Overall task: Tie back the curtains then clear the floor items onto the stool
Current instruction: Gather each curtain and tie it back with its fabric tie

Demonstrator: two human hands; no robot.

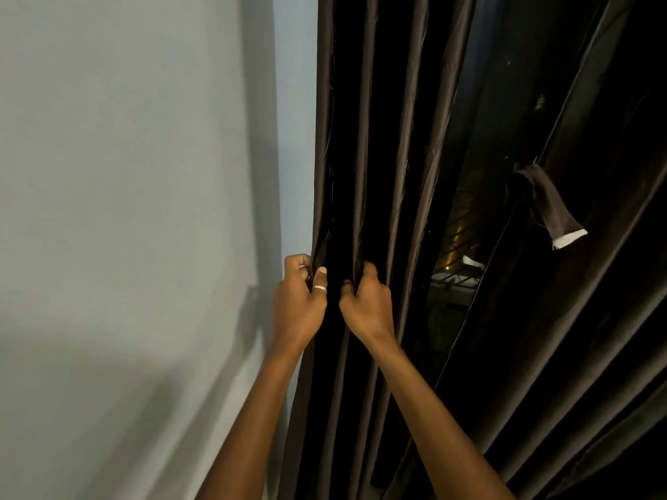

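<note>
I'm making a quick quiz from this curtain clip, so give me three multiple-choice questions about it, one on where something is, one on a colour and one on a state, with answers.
1. Where does the pale wall lie relative to the left curtain?
A. To its left
B. To its right
C. Behind the camera

2. What colour are the curtains?
A. White
B. Dark brown
C. Bright red

3. What are the two hands doing?
A. Hanging free
B. Both gripping folds of the left curtain
C. Holding the tie-back strap

Answers:
1. A, the wall fills the view left of the curtain's edge.
2. B, both the left curtain and the right curtain are dark brown.
3. B, the left hand pinches the outer edge and the right hand grips a fold beside it, while the tie-back strap hangs loose on the right curtain.
</note>
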